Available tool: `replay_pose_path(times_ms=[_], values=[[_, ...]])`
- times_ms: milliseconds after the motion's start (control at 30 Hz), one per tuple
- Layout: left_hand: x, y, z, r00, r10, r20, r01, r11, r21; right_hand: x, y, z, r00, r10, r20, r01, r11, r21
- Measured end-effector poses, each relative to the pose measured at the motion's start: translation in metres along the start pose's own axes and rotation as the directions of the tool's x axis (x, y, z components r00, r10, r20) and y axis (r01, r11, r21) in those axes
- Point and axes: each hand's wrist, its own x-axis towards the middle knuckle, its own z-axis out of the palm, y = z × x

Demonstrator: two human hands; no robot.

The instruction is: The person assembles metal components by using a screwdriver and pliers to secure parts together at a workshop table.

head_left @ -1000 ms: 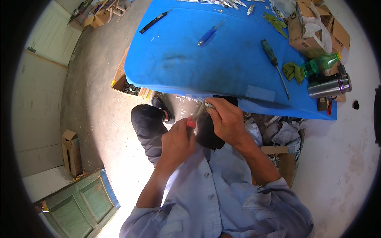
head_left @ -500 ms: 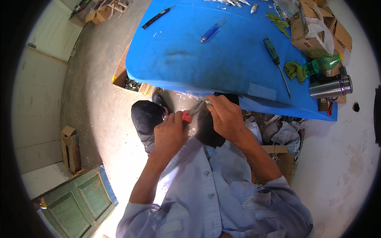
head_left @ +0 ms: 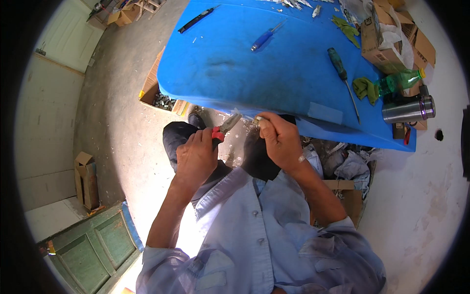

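My left hand (head_left: 196, 154) is closed round the red handles of a pair of pliers (head_left: 228, 125), whose metal jaws point up and to the right. In my right hand (head_left: 281, 143), thumb and fingers pinch a small whitish piece (head_left: 257, 120), too small to name. The plier jaws are apart from that piece. Both hands are held over my lap, just short of the near edge of the blue-covered table (head_left: 220, 88).
On the table lie a blue-handled screwdriver (head_left: 263, 40), a green-handled screwdriver (head_left: 338, 63) and a black pen-like tool (head_left: 196, 20). A metal flask (head_left: 406, 109), a green bottle (head_left: 399, 82) and a cardboard box (head_left: 379, 46) stand right. Below left, a carton (head_left: 149, 95) holds small metal parts.
My left hand has drawn the pliers left, away from the whitish piece in my right hand. Small bits show in the air near the pliers and my right wrist.
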Motion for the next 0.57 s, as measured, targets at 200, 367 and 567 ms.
replay_pose_path(times_ms=[200,367,567], values=[[-0.011,0.002,0.007,0.996,-0.086,0.034,0.09,0.988,-0.125,-0.004,0.002,-0.005,0.927,0.353,0.129,-0.371,0.803,0.466],[-0.018,0.003,0.012,0.996,-0.087,-0.004,0.084,0.972,-0.22,-0.007,0.01,-0.006,0.859,0.439,0.263,-0.489,0.552,0.675],[-0.021,0.002,0.011,0.985,-0.159,0.063,0.171,0.948,-0.27,-0.009,0.014,-0.006,0.846,0.431,0.312,-0.513,0.501,0.698]])
